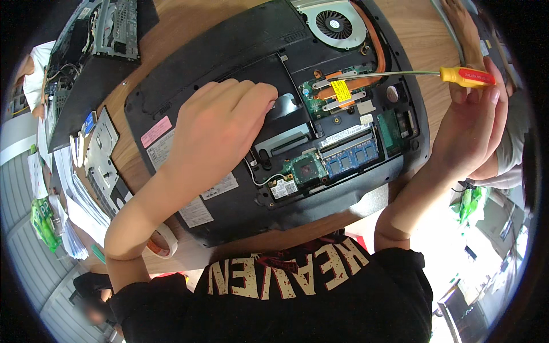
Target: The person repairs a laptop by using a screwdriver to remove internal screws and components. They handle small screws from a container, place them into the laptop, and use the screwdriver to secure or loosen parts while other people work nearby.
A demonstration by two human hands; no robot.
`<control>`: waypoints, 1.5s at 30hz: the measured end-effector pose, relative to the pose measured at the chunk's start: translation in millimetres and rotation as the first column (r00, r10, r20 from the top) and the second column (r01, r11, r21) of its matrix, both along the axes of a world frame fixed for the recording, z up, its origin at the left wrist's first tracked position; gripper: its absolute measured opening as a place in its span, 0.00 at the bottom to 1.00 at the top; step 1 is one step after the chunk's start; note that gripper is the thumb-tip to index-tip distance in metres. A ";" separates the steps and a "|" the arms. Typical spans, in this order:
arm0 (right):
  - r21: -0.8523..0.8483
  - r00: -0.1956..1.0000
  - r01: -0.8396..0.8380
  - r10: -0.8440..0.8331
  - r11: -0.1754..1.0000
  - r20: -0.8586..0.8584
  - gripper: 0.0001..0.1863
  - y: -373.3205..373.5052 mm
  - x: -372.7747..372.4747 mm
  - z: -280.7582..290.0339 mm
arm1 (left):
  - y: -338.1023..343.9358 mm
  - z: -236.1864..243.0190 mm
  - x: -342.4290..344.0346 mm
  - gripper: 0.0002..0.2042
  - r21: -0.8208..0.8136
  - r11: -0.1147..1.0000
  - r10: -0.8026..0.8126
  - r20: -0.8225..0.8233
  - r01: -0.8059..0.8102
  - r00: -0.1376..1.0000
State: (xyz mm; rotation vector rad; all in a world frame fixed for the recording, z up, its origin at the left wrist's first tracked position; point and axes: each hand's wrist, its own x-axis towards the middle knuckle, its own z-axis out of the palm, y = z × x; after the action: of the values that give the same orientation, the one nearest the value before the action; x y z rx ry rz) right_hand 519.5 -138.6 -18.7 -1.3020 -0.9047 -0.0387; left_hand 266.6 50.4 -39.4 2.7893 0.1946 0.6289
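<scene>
A black laptop [240,57] lies upside down on the wooden table, its bottom cover off. My right hand [472,128] grips a screwdriver [466,76] by its yellow and red handle. The thin shaft reaches left across the copper heat sink [363,84]; whether its tip touches a screw is too small to tell. Over the empty-looking drive bay, my left hand [223,117] is closed, fingers curled and thumb tip pressed in beside a shiny metal piece [286,106]. What those fingers hold, if anything, is hidden. The cooling fan [333,24] and blue memory module [353,157] are exposed.
At the far left stands another opened laptop [94,63]. Below it are a metal panel [103,148] and a stack of papers [83,197]. A tape roll [166,243] sits near my left forearm. Another person's arm [466,34] shows at the upper right.
</scene>
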 end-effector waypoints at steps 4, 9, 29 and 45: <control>-0.019 0.999 0.054 -0.054 0.998 -0.004 0.20 4.8 -5.2 1.8 | -0.9 3.4 -3.3 0.06 -0.121 0.992 0.021 -0.043 -0.026 0.999; -0.017 0.999 0.025 -0.026 1.000 -0.035 0.20 4.2 -7.4 2.3 | 1.0 1.7 -4.1 0.05 -0.094 0.996 0.002 0.017 0.000 1.000; -0.080 0.998 -0.059 0.060 0.995 0.011 0.21 -6.0 -5.6 2.0 | 12.0 2.2 9.4 0.10 -0.005 0.998 0.059 0.049 -0.059 0.997; -0.074 0.981 0.141 -0.149 0.987 -0.121 0.12 3.3 -48.9 19.9 | 12.5 17.5 -0.8 0.21 0.039 0.998 0.052 -0.056 -0.050 0.997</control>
State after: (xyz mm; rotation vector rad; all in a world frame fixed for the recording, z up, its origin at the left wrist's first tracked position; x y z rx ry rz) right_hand 470.6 -135.3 1.2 -1.4139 -0.7072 -0.0408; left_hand 265.8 62.9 -21.9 2.8486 0.2694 0.5712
